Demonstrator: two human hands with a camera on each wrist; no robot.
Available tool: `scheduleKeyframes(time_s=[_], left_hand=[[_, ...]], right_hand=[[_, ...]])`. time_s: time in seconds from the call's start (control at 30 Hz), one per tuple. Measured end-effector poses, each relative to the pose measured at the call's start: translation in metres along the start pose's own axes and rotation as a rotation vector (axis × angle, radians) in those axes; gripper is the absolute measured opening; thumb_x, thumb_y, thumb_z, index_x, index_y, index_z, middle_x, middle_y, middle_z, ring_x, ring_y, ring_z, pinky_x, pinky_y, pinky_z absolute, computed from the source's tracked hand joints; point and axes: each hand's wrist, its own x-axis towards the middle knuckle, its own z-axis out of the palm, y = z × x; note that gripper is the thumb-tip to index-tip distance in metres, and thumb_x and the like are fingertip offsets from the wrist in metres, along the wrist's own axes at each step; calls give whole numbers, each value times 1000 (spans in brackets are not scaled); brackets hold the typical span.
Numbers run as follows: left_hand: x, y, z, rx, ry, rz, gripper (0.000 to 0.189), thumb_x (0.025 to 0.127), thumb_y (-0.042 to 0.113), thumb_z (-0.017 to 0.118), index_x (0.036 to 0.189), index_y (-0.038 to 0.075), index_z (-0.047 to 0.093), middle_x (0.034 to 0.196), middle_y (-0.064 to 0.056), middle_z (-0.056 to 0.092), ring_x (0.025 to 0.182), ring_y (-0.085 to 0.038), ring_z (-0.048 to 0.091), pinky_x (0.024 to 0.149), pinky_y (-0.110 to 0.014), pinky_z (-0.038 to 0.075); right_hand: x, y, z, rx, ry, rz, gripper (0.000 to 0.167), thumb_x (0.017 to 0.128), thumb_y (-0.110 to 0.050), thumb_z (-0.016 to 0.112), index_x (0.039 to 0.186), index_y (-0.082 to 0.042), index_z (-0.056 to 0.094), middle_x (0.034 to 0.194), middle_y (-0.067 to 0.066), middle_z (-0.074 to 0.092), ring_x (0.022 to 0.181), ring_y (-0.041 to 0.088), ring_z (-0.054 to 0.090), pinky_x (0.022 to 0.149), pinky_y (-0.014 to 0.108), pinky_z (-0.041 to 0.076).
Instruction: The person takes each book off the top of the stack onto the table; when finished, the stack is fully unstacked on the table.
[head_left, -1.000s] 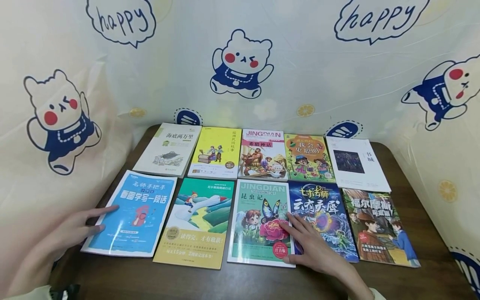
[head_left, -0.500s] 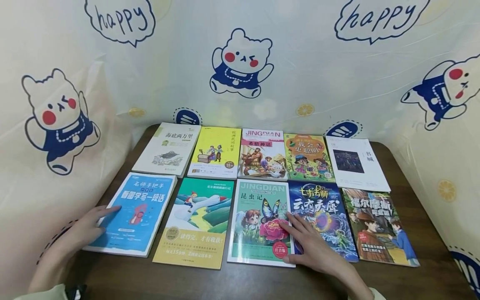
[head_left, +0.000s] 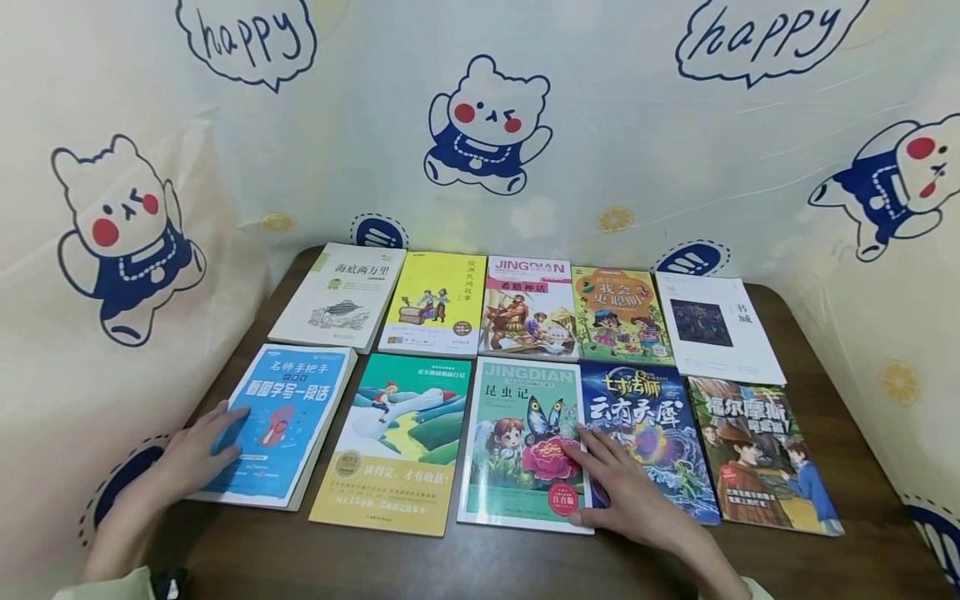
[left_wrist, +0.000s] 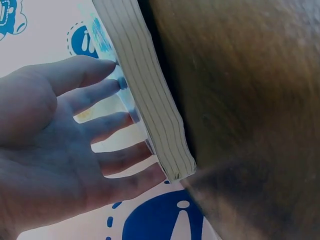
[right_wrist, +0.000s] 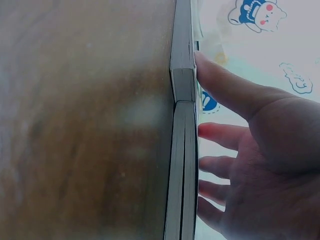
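Note:
At the left end of the front row lies a thick blue paperback book (head_left: 273,433). My left hand (head_left: 183,454) rests along its left side, fingertips touching the blue cover. The book's page edge (left_wrist: 150,95) shows in the left wrist view, with the fingers spread over the cover behind it. My right hand (head_left: 626,492) lies across two neighbouring books: the fingertips and thumb touch the green insect-story book (head_left: 498,483), and the palm covers part of the dark blue fantasy book (head_left: 678,458). In the right wrist view its fingers (right_wrist: 220,165) are spread along the covers.
Between the hands lies a green-and-yellow book (head_left: 390,492). A brown detective book (head_left: 765,467) ends the front row at right. Behind stands a row of books, including a yellow one (head_left: 431,304) and a white one (head_left: 723,325). A cartoon-printed cloth (head_left: 600,125) surrounds the brown table (head_left: 525,567).
My left hand has moved a little right, further onto the blue book. That book's lower left corner has come right, and more of its right page edge shows. My right hand stays put.

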Motion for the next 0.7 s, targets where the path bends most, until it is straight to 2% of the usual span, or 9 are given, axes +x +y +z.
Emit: scheduleKeyframes(time_s=[0.23, 0.43, 0.57, 0.7], left_hand=[[2, -1, 1, 6, 8, -13, 69, 93, 31, 61, 140, -9, 31, 143, -44, 12, 125, -65, 13, 91, -81, 12], [2, 3, 6, 12, 29, -5, 79, 92, 43, 61, 140, -11, 30, 143, -44, 10, 126, -65, 12, 91, -82, 13], [1, 5, 8, 23, 38, -19, 89, 87, 49, 65, 140, -12, 28, 144, -44, 6, 124, -67, 10, 90, -82, 15], [1, 7, 6, 51, 52, -10, 93, 82, 50, 70, 138, -13, 30, 142, -45, 10, 123, -69, 8, 91, -82, 13]], right_hand=[[0, 2, 0, 7, 4, -3, 87, 78, -49, 74, 150, -18, 37, 158, 12, 21, 142, 44, 16, 102, 73, 20], [-1, 2, 1, 8, 19, -13, 87, 78, -52, 73, 149, -18, 38, 157, 13, 23, 141, 45, 17, 101, 73, 21], [-1, 2, 1, 13, 20, -13, 86, 78, -52, 73, 149, -18, 38, 157, 13, 23, 141, 45, 17, 101, 73, 21], [-1, 1, 1, 13, 17, -16, 86, 78, -54, 71, 149, -18, 39, 157, 14, 24, 140, 45, 19, 101, 73, 21]])
